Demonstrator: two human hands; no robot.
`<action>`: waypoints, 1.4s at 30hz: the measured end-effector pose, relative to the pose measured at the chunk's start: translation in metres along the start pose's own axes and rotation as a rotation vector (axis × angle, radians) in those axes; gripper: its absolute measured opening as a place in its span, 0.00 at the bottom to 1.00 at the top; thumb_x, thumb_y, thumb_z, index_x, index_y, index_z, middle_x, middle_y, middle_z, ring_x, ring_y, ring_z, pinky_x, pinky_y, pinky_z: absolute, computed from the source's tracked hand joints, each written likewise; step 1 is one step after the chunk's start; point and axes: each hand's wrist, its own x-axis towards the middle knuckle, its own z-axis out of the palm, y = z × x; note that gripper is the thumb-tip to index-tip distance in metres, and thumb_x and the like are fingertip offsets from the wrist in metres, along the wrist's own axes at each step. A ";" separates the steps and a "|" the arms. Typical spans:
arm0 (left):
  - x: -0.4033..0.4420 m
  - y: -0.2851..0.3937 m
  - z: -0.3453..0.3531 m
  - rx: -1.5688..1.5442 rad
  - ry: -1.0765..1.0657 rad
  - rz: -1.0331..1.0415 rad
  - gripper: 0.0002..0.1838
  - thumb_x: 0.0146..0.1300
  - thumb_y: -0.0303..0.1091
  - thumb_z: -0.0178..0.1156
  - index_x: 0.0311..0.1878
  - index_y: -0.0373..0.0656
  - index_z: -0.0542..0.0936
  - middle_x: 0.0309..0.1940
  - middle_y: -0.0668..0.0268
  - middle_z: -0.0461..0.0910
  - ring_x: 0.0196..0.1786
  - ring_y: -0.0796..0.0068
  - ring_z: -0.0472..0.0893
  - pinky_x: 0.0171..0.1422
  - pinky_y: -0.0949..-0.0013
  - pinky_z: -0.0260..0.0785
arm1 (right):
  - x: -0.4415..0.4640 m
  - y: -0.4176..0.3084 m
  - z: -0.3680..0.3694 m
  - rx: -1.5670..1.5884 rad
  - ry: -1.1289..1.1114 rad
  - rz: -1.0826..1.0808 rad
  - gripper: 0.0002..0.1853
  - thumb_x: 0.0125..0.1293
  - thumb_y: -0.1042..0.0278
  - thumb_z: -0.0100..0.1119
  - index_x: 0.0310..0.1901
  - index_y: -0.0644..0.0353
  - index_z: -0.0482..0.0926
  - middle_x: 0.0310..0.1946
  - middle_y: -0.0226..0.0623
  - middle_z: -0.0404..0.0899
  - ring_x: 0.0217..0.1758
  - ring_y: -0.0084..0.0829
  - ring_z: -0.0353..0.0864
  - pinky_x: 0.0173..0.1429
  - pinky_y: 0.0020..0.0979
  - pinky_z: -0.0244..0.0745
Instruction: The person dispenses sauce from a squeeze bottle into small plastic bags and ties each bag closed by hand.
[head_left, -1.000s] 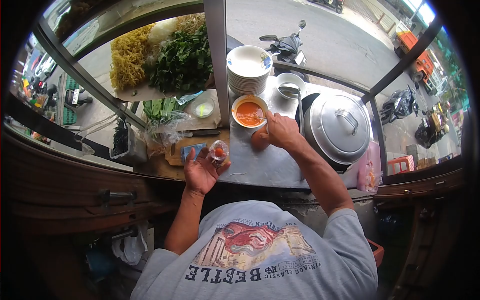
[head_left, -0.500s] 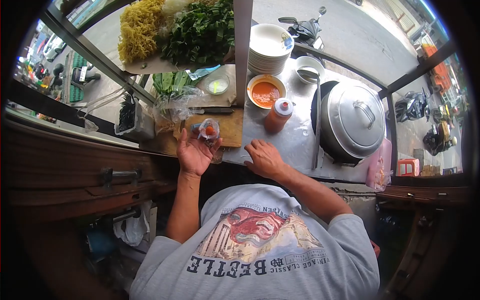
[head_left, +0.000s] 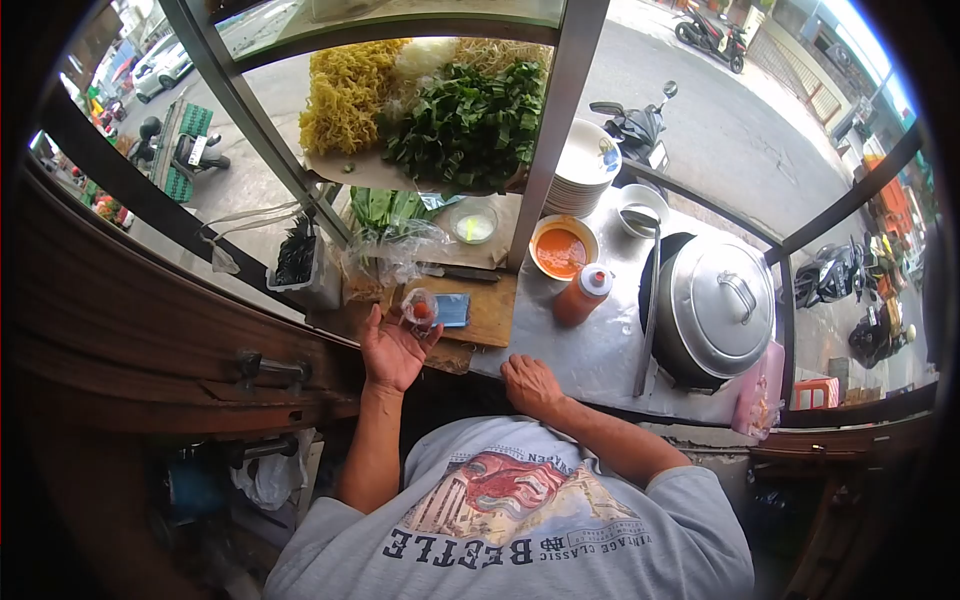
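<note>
My left hand [head_left: 393, 352] is palm up, its fingers bent around a small clear plastic bag [head_left: 421, 308] with red sauce in it. Just right of the bag, a flat blue packet [head_left: 452, 310] lies on the wooden cutting board [head_left: 490, 308]. A knife [head_left: 470, 273] rests along the board's far side. My right hand [head_left: 532, 385] is at the front edge of the metal counter, back up, fingers curled together; their undersides are hidden. Beyond it stand a squeeze bottle of red sauce [head_left: 583, 297] and a bowl of orange-red sauce [head_left: 562, 250].
A lidded metal pot [head_left: 718, 300] stands at the right, with a long metal utensil [head_left: 648, 320] beside it. Stacked plates [head_left: 585, 165] and a white bowl [head_left: 642, 208] are behind. Yellow noodles [head_left: 350, 95] and chopped greens [head_left: 465, 125] fill the upper shelf. Window posts [head_left: 560, 125] frame the cart.
The view has tilted up, so the counter sits lower in frame. The blue packet now shows fully beside the bag. My left hand still holds the bag; my right hand stays by the counter edge.
</note>
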 end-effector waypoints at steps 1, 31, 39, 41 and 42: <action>0.000 0.001 -0.001 -0.003 -0.001 -0.003 0.27 0.73 0.60 0.55 0.55 0.45 0.82 0.54 0.57 0.85 0.55 0.57 0.85 0.69 0.47 0.74 | -0.001 0.000 0.000 0.002 0.004 -0.005 0.10 0.61 0.69 0.59 0.43 0.59 0.78 0.40 0.39 0.77 0.48 0.38 0.79 0.49 0.39 0.74; 0.000 -0.086 0.008 0.012 -0.176 -0.494 0.25 0.77 0.58 0.48 0.54 0.48 0.83 0.54 0.60 0.85 0.62 0.58 0.81 0.67 0.50 0.74 | 0.025 -0.021 -0.119 0.447 0.214 0.121 0.26 0.64 0.59 0.67 0.60 0.59 0.72 0.51 0.50 0.75 0.54 0.53 0.80 0.56 0.46 0.78; 0.015 -0.122 0.029 0.442 -0.136 -0.491 0.17 0.78 0.45 0.51 0.61 0.48 0.76 0.55 0.66 0.81 0.61 0.70 0.79 0.69 0.55 0.69 | -0.007 0.006 -0.131 0.568 0.379 0.323 0.13 0.71 0.63 0.64 0.48 0.62 0.74 0.42 0.47 0.78 0.45 0.48 0.83 0.48 0.41 0.80; 0.015 -0.128 0.040 0.560 -0.188 -0.438 0.15 0.78 0.42 0.52 0.61 0.47 0.74 0.55 0.66 0.81 0.60 0.73 0.78 0.69 0.58 0.68 | -0.010 0.008 -0.135 0.786 0.335 0.405 0.13 0.74 0.63 0.62 0.49 0.63 0.74 0.42 0.45 0.80 0.43 0.40 0.84 0.48 0.37 0.80; 0.018 -0.131 0.038 0.553 -0.265 -0.441 0.14 0.78 0.41 0.53 0.61 0.46 0.74 0.55 0.67 0.81 0.61 0.74 0.78 0.70 0.60 0.67 | -0.010 0.009 -0.136 0.897 0.307 0.443 0.12 0.75 0.63 0.62 0.49 0.63 0.74 0.42 0.43 0.81 0.42 0.36 0.85 0.48 0.35 0.80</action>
